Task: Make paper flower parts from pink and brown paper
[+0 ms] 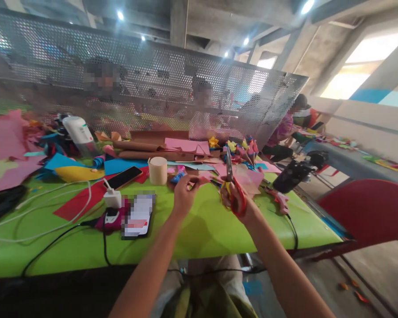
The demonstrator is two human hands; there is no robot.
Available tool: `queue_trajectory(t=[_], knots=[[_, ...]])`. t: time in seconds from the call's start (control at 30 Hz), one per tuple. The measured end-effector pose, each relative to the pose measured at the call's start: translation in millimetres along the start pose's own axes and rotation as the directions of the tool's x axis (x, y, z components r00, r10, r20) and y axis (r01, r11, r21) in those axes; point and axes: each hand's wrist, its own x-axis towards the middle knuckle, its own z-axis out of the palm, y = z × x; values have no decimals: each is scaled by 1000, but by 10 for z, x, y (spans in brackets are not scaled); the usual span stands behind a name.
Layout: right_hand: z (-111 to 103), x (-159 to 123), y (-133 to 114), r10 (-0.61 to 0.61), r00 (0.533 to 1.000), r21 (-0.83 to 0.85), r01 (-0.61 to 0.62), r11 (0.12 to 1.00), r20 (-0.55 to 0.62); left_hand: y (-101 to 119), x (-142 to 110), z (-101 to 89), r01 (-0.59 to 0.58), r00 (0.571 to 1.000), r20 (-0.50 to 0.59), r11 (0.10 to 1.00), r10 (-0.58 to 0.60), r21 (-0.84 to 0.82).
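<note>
Scissors (230, 170) in right hand (247, 211) above green table (205, 232), with fingers wrapped around the handles, blades pointing forward; left hand (183, 194) apparently pinching pink paper (204, 179), left of the blades. For clean cuts, hold paper taut, fingertips clear.

An olive-green top (215, 305) above pale trousers (231, 278).
</note>
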Motion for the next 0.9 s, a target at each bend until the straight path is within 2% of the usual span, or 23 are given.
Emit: queue_trajectory(t=[0.1, 0.17, 0.27, 0.37, 0.4, 0.47, 0.57, 0.63, 0.7, 0.77, 0.83, 0.9], knots=[[113, 64, 62, 32, 999, -26, -32, 999, -4, 56, -46, -2, -245, 969, 19, 952, 245, 186], [180, 94, 92, 42, 998, -34, -43, 999, -37, 70, -73, 7, -346, 937, 64, 894, 342, 285], [266, 134, 127, 39, 994, -22, -42, 999, -99, 64, -104, 30, -433, 897, 101, 808, 430, 399], [298, 164, 123, 26, 990, -6, -27, 1000, -136, 49, -112, 48, -502, 854, 115, 744, 508, 440], [291, 169, 108, 9, 989, -17, -11, 1000, -146, 44, -106, 49, -502, 851, 103, 740, 515, 447], [252, 173, 60, -46, 986, -77, 34, 996, -158, 36, -80, 36, -439, 877, 30, 774, 480, 456], [144, 169, -29, -98, 989, -233, 69, 970, -113, 30, -23, -11, -286, 937, -71, 870, 342, 402], [57, 165, -76, -117, 993, -366, 97, 926, -33, 26, 8, -38, -218, 973, -7, 924, 232, 314], [-26, 162, -107, -153, 986, -522, 164, 837, 64, 12, 20, -43, -128, 986, 133, 971, 102, 203], [-91, 164, -129, -179, 973, -655, 231, 719, 146, -14, 13, -26, 10, 956, 290, 996, -35, 86], [-131, 177, -151, -187, 965, -720, 261, 643, 183, -44, -2, 3, 179, 899, 413, 983, -149, -33], [-150, 198, -178, -224, 963, -689, 265, 675, 151, -69, -12, 28, 307, 862, 458, 943, -218, -127]])
